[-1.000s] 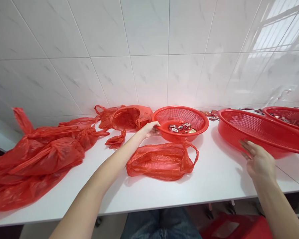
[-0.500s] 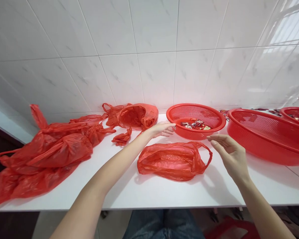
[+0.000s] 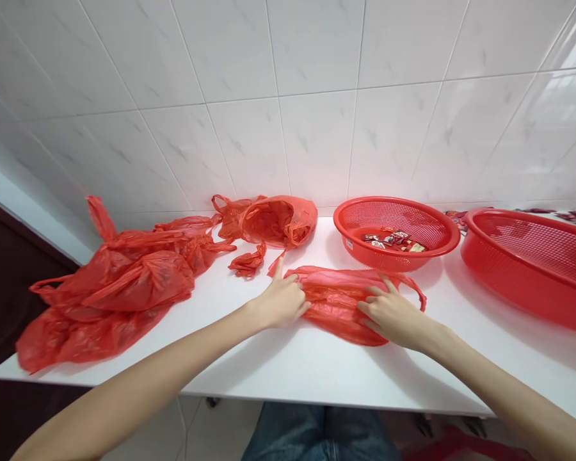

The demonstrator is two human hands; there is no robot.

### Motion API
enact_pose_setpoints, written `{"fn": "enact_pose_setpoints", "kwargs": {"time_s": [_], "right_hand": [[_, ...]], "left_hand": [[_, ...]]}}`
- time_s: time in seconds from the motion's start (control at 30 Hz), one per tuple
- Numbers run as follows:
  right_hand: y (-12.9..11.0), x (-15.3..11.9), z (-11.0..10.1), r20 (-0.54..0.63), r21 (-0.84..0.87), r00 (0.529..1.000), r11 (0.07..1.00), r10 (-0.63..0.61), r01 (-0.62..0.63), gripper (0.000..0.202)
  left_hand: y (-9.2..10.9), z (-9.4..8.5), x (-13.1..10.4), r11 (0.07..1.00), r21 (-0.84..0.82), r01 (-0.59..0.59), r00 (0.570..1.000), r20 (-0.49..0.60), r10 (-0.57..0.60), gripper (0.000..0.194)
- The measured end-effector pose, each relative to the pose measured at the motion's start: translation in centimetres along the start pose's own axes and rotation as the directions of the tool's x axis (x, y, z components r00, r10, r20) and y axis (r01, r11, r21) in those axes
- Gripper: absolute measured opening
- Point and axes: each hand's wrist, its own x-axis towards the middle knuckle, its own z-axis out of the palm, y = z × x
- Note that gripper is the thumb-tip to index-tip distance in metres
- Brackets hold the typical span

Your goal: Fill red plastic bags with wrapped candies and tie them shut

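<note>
An open red plastic bag (image 3: pixel 336 298) lies on the white table in front of me. My left hand (image 3: pixel 282 299) is at its left end, fingers curled over the bag's edge and the index finger pointing away. At the right part of the bag, my right hand (image 3: pixel 388 310) has its fingers bent over the rim, with the handle loop just beyond. Both hands grip the bag's film. Behind the bag stands a red mesh basket (image 3: pixel 355 251) with several small wrapped packets (image 3: pixel 396 239) in it.
Filled red bags (image 3: pixel 139 288) are heaped on the left. Another red bag (image 3: pixel 304 214) lies open by the tiled wall, with a small crumpled bag (image 3: pixel 248 261) before it. A larger red basket (image 3: pixel 518 275) stands on the right of the white table (image 3: pixel 269 378).
Both hands have come down from beside the mesh basket onto the red bag and taken hold of its two sides. The view has shifted slightly left.
</note>
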Motion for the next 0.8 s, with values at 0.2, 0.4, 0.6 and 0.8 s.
{"fn": "enact_pose_setpoints", "kwargs": {"time_s": [0.2,0.4,0.6,0.8], "right_hand": [[0.8,-0.4,-1.5,0.194,0.002,0.971,0.989,0.143,-0.146,0.042],[2.0,-0.1,-2.1,0.172,0.051,0.981,0.994,0.091,-0.101,0.040],[6.2,0.3,-6.2,-0.243,0.588,0.969,0.802,0.052,0.104,0.029],[15.0,4.7,-5.4,-0.096,0.547,0.905,0.782,0.414,-0.300,0.082]], "left_hand": [[-2.1,-1.7,-0.6,0.992,-0.123,0.030,0.991,0.133,-0.014,0.038],[-2.5,-1.1,-0.8,0.841,-0.541,-0.018,0.997,0.055,0.056,0.036],[-1.5,0.0,-0.1,0.799,-0.601,-0.002,1.000,0.021,0.018,0.027],[-0.2,-0.2,0.3,0.757,-0.646,-0.100,0.994,-0.104,0.043,0.017]]}}
